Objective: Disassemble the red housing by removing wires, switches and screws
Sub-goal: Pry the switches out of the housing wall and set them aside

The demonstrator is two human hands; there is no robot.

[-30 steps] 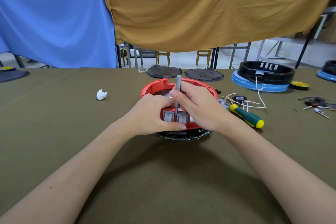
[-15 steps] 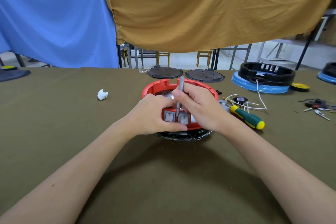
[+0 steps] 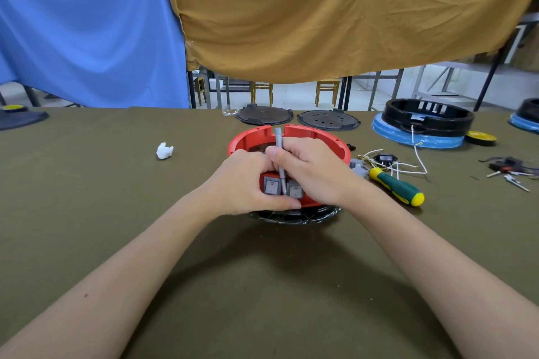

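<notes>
Housing: the red housing sat on the counter straight ahead of you, open side up, on a black base, with its switch panel turned toward you.
Switches: two grey rocker switches sat side by side in that near wall, the second just right of the first.
Tool: a slim grey tool stood nearly upright, its long axis running from above the rim down into the gap between the two switches; its tip was hidden there.
Right grip: your right hand had its fingers curled round the tool's shaft, thumb near the top.
Left grip: your left hand curled round the housing's near-left wall, thumb lying along the lower edge under the switches, steadying it.
Key relation: the switches lay directly below your right grip and between both hands, so I judge the coming move turned on levering along the tool's vertical axis, outward toward you.
Nearer hand: both touched the work; the right held the tool.
Risk: the tip could slip off the switch edge.
Nearby: a green-handled screwdriver and loose white wires lay to your right.
</notes>
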